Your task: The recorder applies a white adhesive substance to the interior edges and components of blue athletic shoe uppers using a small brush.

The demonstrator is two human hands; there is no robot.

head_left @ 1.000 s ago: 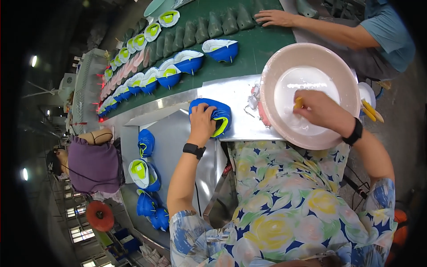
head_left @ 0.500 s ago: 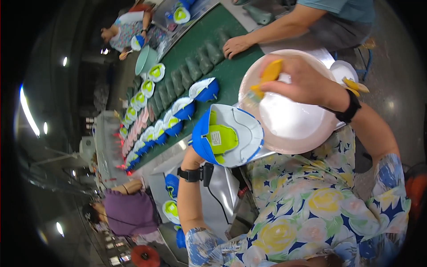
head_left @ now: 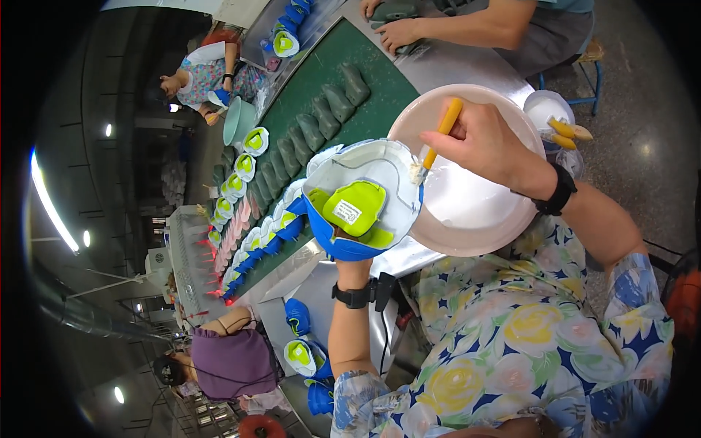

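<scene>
My left hand (head_left: 353, 267) holds up a blue shoe upper (head_left: 337, 244) from below, its fingers mostly hidden behind it. The upper's open underside faces me, showing a white inner margin and a lime-green piece with a small white label. In my right hand (head_left: 483, 142) is a brush (head_left: 442, 133) with a yellow handle, gripped between thumb and fingers. Its pale bristles touch the upper's white margin at the right edge. Under my right hand stands a wide pale pink basin (head_left: 420, 98) with white liquid in it.
A green conveyor belt (head_left: 321, 73) carries rows of dark shoe lasts (head_left: 310, 130) and blue uppers. Beyond the basin, a co-worker's hand (head_left: 400, 33) rests by dark lasts. A white tub (head_left: 544, 109) with yellow-handled brushes stands right of the basin. More uppers (head_left: 298, 354) lie left of my forearm.
The brush has gone from above the basin to the upper's margin. My left hand has tilted the upper and raised it slightly. The co-worker's hand has left the row of lasts.
</scene>
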